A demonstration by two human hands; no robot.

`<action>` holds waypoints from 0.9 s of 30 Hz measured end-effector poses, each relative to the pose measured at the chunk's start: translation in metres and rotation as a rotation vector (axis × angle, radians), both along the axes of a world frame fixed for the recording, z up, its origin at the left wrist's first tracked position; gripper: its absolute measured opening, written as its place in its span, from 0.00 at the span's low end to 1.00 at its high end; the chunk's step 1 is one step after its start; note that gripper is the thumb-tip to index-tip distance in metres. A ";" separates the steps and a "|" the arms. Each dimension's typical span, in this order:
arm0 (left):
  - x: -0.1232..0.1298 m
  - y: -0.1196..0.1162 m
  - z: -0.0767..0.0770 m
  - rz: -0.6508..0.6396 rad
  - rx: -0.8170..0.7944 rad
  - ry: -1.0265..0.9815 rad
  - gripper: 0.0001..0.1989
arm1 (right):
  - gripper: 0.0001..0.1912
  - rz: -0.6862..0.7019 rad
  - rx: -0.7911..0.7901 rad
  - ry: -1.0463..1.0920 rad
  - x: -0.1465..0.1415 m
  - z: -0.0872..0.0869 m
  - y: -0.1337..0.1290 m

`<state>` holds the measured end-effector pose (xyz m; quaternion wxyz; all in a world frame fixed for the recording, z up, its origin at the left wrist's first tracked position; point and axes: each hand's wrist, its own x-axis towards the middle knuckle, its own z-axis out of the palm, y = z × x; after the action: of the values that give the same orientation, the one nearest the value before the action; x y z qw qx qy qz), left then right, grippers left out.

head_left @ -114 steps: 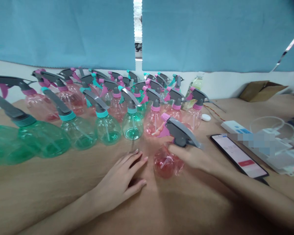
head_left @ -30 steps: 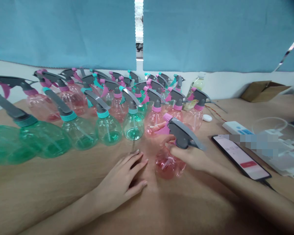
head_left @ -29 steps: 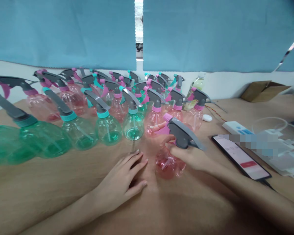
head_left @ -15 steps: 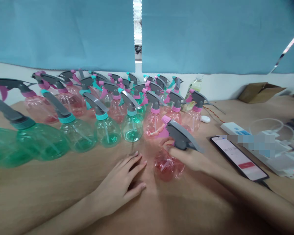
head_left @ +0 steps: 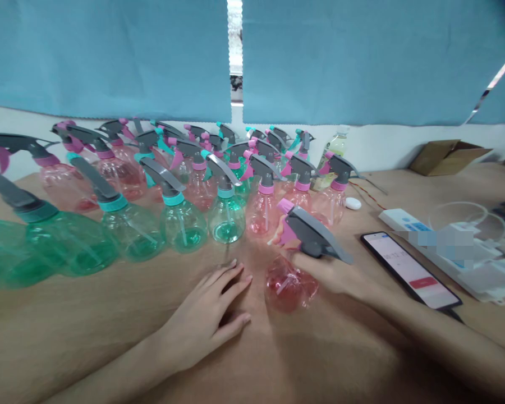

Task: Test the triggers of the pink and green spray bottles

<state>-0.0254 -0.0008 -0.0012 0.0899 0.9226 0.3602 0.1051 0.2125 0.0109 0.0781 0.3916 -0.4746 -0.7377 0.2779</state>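
Observation:
A pink spray bottle (head_left: 287, 287) with a grey head and pink trigger stands on the table in front of me. My right hand (head_left: 320, 268) is closed around its neck just under the head, with a finger on the trigger. The palm and part of the bottle's neck are hidden behind the spray head. To the left of it my left hand (head_left: 210, 306) lies flat on the wooden table (head_left: 160, 325), fingers spread, touching no bottle. A green-collared spray bottle (head_left: 226, 224) stands just beyond my left fingertips.
Several pink and green spray bottles (head_left: 184, 227) stand in rows across the back and left. On the right lie a phone (head_left: 412, 272), a white power strip (head_left: 408, 221) with cables and a white oval object (head_left: 353, 203). A cardboard box (head_left: 440, 158) sits near the wall.
The finger of my right hand at the trigger has shifted, and the trigger sits closer to the neck. My left hand stays still.

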 end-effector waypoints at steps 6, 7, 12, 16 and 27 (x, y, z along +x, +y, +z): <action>0.000 0.000 -0.001 0.002 0.007 0.020 0.26 | 0.12 0.107 -0.050 0.184 0.000 -0.008 0.004; 0.000 0.000 -0.001 0.003 0.008 0.021 0.26 | 0.15 0.120 -0.036 0.204 0.000 -0.010 0.005; 0.001 -0.001 0.001 0.007 0.000 0.037 0.26 | 0.25 0.113 -0.018 0.179 0.002 -0.013 0.003; 0.002 -0.001 0.002 0.008 -0.014 0.052 0.27 | 0.23 0.103 0.010 0.133 0.002 -0.010 0.002; 0.002 -0.001 0.003 0.001 -0.002 0.040 0.26 | 0.20 0.081 0.048 0.095 0.001 -0.011 0.003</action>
<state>-0.0233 -0.0015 0.0019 0.0834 0.9242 0.3626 0.0866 0.2138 0.0143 0.0675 0.4256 -0.4211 -0.7434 0.2981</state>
